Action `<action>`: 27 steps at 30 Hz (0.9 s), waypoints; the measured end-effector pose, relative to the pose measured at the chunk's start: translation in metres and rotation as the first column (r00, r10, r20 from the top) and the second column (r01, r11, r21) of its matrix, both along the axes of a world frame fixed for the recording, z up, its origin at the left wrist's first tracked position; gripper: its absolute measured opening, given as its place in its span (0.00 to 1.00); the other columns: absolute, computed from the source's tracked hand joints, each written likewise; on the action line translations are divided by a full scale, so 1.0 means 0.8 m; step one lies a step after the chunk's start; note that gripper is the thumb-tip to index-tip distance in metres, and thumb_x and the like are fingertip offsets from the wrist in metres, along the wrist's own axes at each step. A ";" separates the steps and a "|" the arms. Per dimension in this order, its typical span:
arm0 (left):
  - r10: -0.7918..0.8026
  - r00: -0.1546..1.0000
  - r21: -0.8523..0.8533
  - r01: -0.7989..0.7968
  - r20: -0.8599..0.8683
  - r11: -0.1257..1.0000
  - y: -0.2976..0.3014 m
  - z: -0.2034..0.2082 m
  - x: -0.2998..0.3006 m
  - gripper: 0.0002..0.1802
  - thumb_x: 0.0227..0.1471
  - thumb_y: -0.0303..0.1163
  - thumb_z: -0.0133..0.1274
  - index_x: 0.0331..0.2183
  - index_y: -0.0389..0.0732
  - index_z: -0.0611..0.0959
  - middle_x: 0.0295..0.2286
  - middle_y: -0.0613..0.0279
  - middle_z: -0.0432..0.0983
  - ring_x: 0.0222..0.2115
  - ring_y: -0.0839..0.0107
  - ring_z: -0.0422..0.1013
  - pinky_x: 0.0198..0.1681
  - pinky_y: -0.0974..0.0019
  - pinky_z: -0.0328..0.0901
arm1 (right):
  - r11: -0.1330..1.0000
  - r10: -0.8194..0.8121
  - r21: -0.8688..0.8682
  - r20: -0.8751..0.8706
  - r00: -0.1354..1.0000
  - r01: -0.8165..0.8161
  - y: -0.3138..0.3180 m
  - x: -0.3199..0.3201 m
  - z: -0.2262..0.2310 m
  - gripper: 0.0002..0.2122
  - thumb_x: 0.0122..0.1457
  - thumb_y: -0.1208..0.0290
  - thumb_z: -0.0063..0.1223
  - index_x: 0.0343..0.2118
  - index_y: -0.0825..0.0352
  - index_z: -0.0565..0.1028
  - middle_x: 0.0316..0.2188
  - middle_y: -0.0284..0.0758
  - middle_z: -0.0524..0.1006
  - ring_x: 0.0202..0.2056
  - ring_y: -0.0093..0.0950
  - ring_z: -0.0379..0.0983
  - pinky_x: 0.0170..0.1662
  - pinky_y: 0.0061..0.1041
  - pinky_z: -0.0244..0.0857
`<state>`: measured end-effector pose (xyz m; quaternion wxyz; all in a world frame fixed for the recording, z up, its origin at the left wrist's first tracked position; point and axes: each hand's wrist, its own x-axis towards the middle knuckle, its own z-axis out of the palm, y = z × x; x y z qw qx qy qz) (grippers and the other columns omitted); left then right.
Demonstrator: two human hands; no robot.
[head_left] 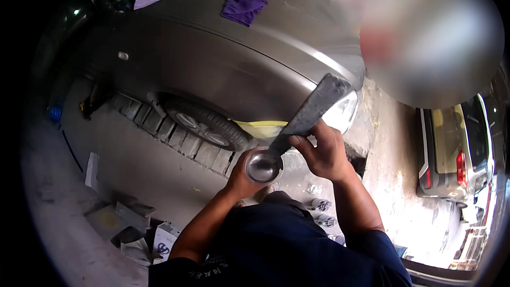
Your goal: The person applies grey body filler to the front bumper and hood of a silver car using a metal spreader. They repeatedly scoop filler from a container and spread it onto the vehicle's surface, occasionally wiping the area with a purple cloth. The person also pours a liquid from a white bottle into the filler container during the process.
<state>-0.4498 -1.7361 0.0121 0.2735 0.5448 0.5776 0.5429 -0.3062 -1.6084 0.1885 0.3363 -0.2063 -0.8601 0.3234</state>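
My left hand is wrapped round a small round cup with a shiny metallic inside, its mouth facing up. In my right hand is a long flat grey bar with a rough, stained surface, pinched between thumb and fingers. The bar slants up and right; its lower end meets the cup's rim, and I cannot tell whether it dips inside. Beyond both hands stands a grey-brown car. A yellow patch shows on its lower front, between the wheel and the bar.
A purple cloth lies on the car's hood. Several clear containers stand on the floor near my feet. At lower left are a white box and loose sheets. Another parked car is at right. A blurred patch covers the upper right.
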 end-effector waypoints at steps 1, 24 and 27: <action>-0.040 0.999 -0.016 0.040 0.001 0.999 0.002 0.003 0.000 0.47 0.30 0.33 0.73 0.53 0.38 0.68 0.47 0.51 0.69 0.49 0.54 0.68 0.51 0.58 0.64 | 0.999 0.000 0.047 0.055 0.998 -0.002 0.010 0.004 -0.005 0.12 0.51 0.76 0.63 0.37 0.71 0.73 0.25 0.40 0.76 0.25 0.32 0.75 0.28 0.28 0.67; 0.342 0.920 0.012 -0.347 -0.189 0.938 0.014 0.016 -0.089 0.47 0.30 0.31 0.74 0.50 0.34 0.63 0.42 0.50 0.74 0.43 0.60 0.74 0.44 0.58 0.68 | 0.997 -0.070 -0.039 -0.013 0.997 0.069 0.287 -0.164 -0.099 0.16 0.54 0.72 0.55 0.44 0.70 0.67 0.46 0.48 0.71 0.44 0.44 0.70 0.42 0.38 0.68; 0.408 0.881 -0.041 -0.429 -0.238 0.902 0.002 0.034 -0.132 0.48 0.29 0.31 0.74 0.50 0.35 0.63 0.41 0.52 0.74 0.41 0.61 0.74 0.43 0.59 0.68 | 0.979 -0.191 0.074 0.044 0.981 0.187 0.335 -0.237 -0.082 0.24 0.55 0.64 0.56 0.52 0.68 0.66 0.50 0.49 0.68 0.52 0.46 0.66 0.52 0.39 0.64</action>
